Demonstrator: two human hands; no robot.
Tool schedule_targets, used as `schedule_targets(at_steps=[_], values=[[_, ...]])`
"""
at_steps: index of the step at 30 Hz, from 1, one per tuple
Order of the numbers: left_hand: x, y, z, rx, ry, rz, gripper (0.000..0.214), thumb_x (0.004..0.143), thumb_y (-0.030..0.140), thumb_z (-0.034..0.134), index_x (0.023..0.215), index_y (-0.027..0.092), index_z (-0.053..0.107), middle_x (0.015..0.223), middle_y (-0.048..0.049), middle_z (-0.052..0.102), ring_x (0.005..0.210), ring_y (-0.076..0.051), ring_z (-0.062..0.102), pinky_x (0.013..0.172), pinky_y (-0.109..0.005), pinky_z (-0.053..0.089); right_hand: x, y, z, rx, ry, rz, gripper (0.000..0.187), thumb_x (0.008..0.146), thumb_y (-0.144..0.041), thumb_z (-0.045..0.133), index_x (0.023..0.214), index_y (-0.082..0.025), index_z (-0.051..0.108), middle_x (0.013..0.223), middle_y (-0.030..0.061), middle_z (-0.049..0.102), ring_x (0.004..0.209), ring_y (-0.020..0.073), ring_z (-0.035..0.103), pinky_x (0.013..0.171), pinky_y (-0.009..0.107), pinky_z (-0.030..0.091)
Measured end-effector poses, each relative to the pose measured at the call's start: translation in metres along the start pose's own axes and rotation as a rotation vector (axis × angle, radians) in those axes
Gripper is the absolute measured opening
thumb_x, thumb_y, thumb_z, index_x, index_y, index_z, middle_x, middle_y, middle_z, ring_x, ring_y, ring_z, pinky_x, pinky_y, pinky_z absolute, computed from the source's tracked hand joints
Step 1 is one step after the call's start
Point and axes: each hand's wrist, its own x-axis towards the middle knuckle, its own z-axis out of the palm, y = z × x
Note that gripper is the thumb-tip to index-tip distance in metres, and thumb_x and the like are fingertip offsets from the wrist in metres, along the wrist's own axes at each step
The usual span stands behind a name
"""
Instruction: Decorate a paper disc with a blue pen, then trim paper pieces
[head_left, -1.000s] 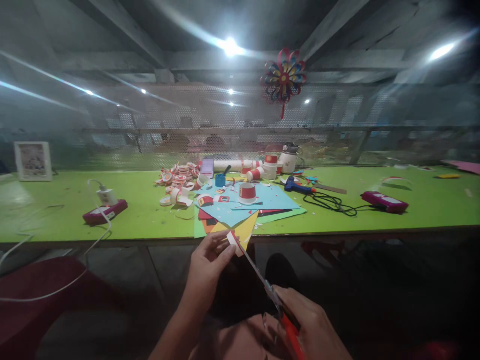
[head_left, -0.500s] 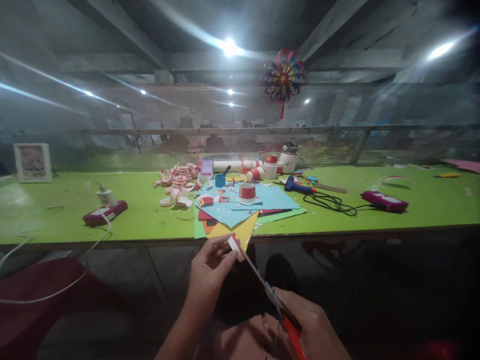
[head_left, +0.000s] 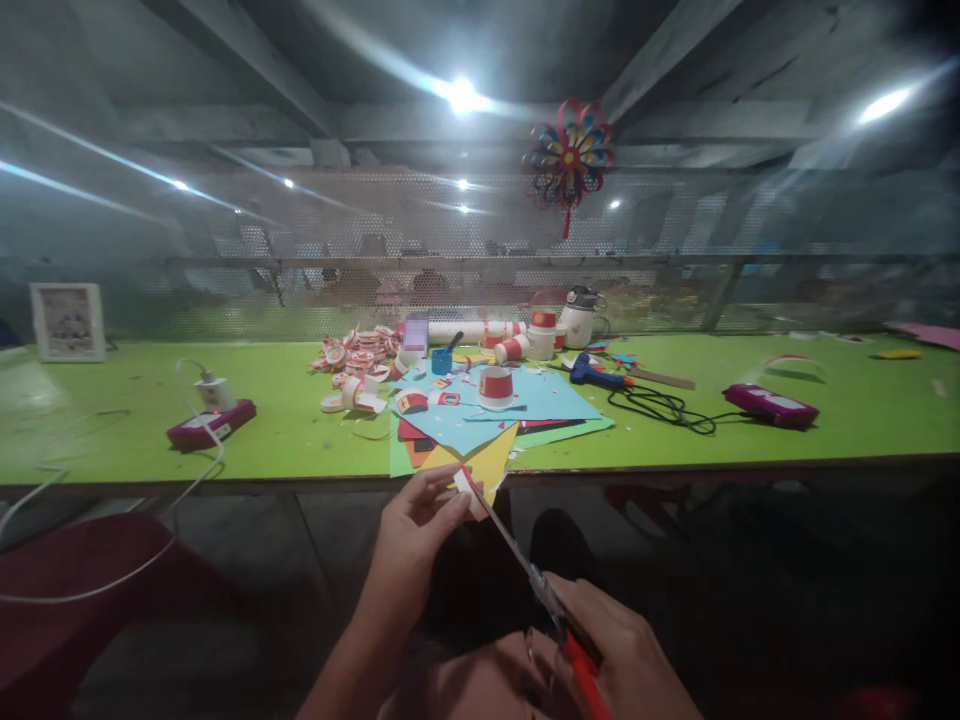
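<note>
My left hand pinches a small white and red piece of paper cup between thumb and fingers, just in front of the table edge. My right hand grips scissors by their red-orange handles. The scissor blades point up and left and meet the right edge of the cup piece. Whether the blades are fully closed on it is hard to see. Beyond my hands, a red and white paper cup stands on light blue paper.
On the green table lie a pile of red and white cup pieces, a blue glue gun with a black cord, purple power strips, a white jug and a picture frame. Yellow paper overhangs the front edge.
My left hand and the cup piece have shifted very slightly left and up. The scissors stay at the piece's edge, almost unmoved.
</note>
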Motion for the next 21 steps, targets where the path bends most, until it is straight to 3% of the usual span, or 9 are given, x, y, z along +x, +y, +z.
schedule_targets(at_steps=[14,21], values=[[-0.0043,-0.0044,-0.0006,0.006,-0.016,0.020,0.039,0.071,0.035,0.081,0.103,0.016,0.068,0.105,-0.0104,0.074,0.094,-0.021,0.069,0.086,-0.032,0.053,-0.0010,-0.0031,-0.0007,0.029,-0.002,0.011,0.033,0.083,-0.019,0.051,0.111,-0.021,0.069,0.078,0.0049,0.069,0.073,0.0198,0.066,0.070,0.026,0.052],[-0.0036,-0.0028,-0.0008,0.020,-0.024,0.019,0.036,0.071,0.033,0.080,0.102,0.018,0.070,0.104,-0.0091,0.074,0.095,-0.021,0.068,0.084,-0.029,0.053,0.0015,-0.0070,-0.0016,0.045,-0.012,0.017,0.023,0.084,-0.020,0.053,0.100,-0.021,0.070,0.077,0.0034,0.068,0.070,0.0177,0.064,0.068,0.024,0.051]])
